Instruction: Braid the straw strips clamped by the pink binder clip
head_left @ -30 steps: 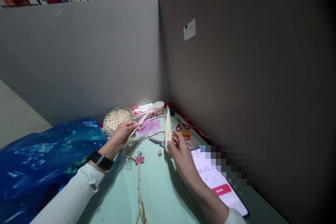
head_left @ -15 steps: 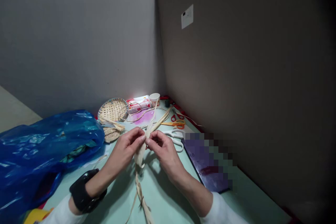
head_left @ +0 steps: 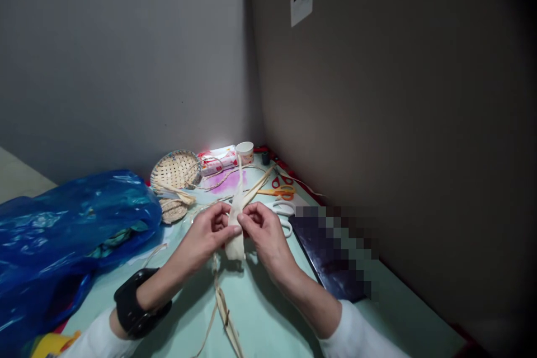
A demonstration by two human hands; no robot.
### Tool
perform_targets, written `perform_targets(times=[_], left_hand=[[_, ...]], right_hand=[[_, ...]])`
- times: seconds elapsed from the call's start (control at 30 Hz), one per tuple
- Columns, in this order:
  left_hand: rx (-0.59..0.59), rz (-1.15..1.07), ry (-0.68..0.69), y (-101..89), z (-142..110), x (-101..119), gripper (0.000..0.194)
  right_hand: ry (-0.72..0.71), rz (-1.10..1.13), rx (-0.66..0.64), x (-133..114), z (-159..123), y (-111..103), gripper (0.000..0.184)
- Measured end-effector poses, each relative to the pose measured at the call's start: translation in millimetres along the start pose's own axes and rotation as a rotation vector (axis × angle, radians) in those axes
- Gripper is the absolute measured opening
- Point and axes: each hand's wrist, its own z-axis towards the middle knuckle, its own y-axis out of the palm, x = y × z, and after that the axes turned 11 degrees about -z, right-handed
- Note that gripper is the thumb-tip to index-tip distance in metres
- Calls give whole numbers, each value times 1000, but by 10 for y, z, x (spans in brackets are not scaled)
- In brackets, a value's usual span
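A pale dried corn husk (head_left: 235, 248) stands out flat between my two hands, its broad end down and its narrow tip pointing away from me. My left hand (head_left: 208, 230) pinches its left edge between thumb and fingers. On the other edge, my right hand (head_left: 265, 230) is closed, the two thumbs nearly meeting on the husk. Below them a twisted husk strand (head_left: 227, 318) runs down to the near edge of the view; its upper part is hidden. More husk strips (head_left: 260, 183) fan out beyond my right hand.
Left lies a big blue plastic bag (head_left: 79, 235). Behind are a woven basket (head_left: 176, 170), a coiled woven piece (head_left: 173, 211), a tissue pack (head_left: 218, 160) and a paper cup (head_left: 245, 152). Orange scissors (head_left: 285, 192), white-handled scissors (head_left: 285, 208) and a dark tablet (head_left: 327, 260) lie right.
The husk has been turned and spread flatter, its lower end now broad and straight rather than curled. Both hands stay closed on it. The view has tilted slightly downward.
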Motion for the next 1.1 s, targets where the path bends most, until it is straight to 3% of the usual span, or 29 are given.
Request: perform_targets(times=[0.27, 0.43, 0.67, 0.83, 0.93, 1.1], left_hand=[[-16, 70, -96, -109, 9, -48, 29], [3, 36, -119, -23, -36, -2, 29], [-60, 5, -123, -38, -98, 19, 26], [41, -54, -139, -139, -117, -34, 28], [51, -132, -186, -159, -108, -50, 28], [21, -101, -158, -111, -89, -39, 27]], right_hand=[[5, -120, 111, -54, -36, 35, 8], [-68, -85, 81, -42, -69, 2, 17], [-211, -161, 42, -32, -66, -14, 3], [-89, -123, 32, 47, -154, -9, 10], [-19, -174, 74, 130, -242, -113, 11], [-26, -526, 58, 201, -393, -420, 4]])
